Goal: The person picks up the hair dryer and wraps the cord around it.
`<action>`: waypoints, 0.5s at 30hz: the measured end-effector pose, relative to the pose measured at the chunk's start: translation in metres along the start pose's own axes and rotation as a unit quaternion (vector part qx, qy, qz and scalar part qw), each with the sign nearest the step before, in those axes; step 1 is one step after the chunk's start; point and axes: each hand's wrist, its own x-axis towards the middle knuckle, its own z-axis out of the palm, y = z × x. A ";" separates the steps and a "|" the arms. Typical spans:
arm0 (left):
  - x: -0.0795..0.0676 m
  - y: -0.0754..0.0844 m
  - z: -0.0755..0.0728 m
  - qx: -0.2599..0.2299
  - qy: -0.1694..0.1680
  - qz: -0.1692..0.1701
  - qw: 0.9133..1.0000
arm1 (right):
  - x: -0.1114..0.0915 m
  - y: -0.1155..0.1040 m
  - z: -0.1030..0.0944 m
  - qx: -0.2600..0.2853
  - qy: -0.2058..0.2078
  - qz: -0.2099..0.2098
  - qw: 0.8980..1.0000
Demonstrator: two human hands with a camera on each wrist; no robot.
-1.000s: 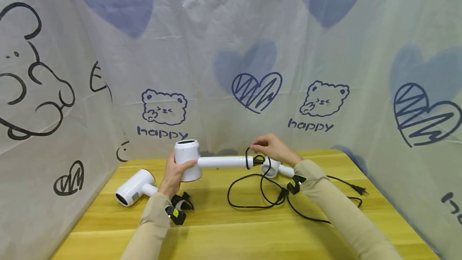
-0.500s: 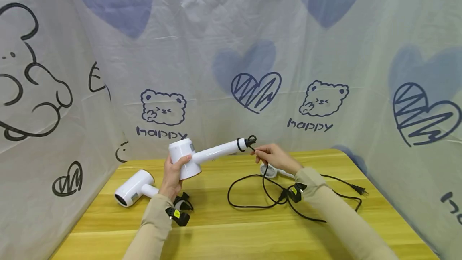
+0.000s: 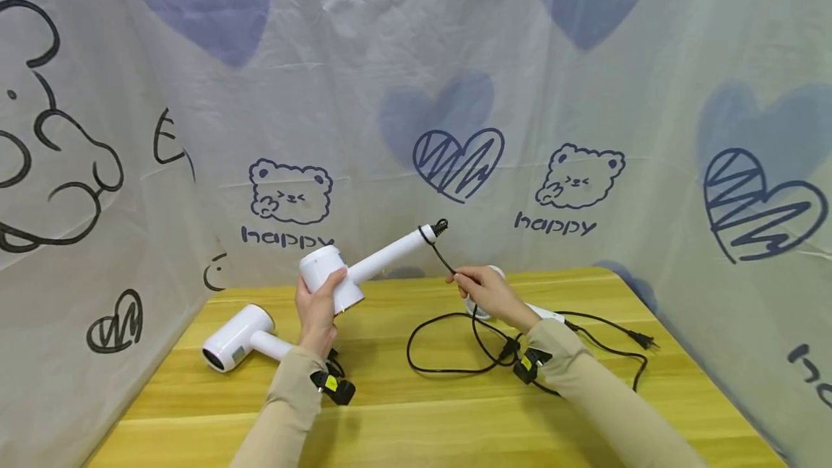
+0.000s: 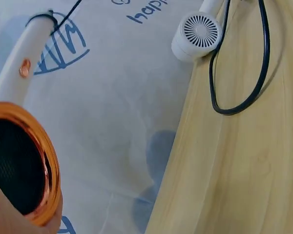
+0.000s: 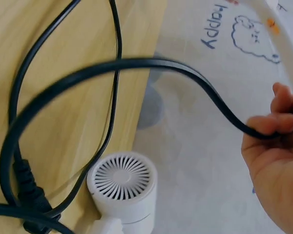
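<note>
My left hand [image 3: 316, 313] grips the barrel of a white hair dryer [image 3: 390, 254] above the table. Its handle points up and to the right. A copper-coloured ring [image 4: 51, 168] rims the barrel's dark end in the left wrist view. The black cord [image 3: 443, 257] wraps around the handle's tip, then runs straight down to my right hand [image 3: 492, 296]. There, thumb and fingers pinch it, as the right wrist view also shows. Beyond the pinch, the cord droops in a loop to the table, where a black plug [image 5: 34, 200] lies among the coils.
A second white hair dryer [image 3: 239, 338] lies at the table's left, its handle partly behind my left forearm. Another white hair dryer [image 4: 195, 36] lies at the back, partly hidden by my right hand. A two-pin plug [image 3: 643, 340] rests at the right. Printed cloth [image 3: 383, 35] encloses the table [image 3: 416, 417].
My left hand has tilted the hair dryer, so its handle has swung from level to pointing up. My right hand has moved down from the handle's tip, drawing the cord straight.
</note>
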 end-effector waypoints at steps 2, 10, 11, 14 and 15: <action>-0.001 0.001 0.001 0.011 0.013 0.011 1.000 | 0.001 -0.004 0.002 -0.034 0.011 -0.012 0.999; -0.005 -0.001 0.001 0.088 0.025 0.060 0.994 | 0.005 -0.021 0.007 -0.168 0.030 -0.092 0.981; -0.005 -0.001 -0.001 0.102 0.024 0.072 0.992 | 0.006 -0.022 0.007 -0.178 0.035 -0.096 0.979; -0.003 -0.002 -0.004 0.141 0.010 0.110 0.984 | 0.008 -0.026 0.005 -0.206 0.049 -0.099 0.972; -0.002 -0.001 -0.006 0.150 0.003 0.120 0.981 | 0.009 -0.028 0.004 -0.217 0.051 -0.102 0.970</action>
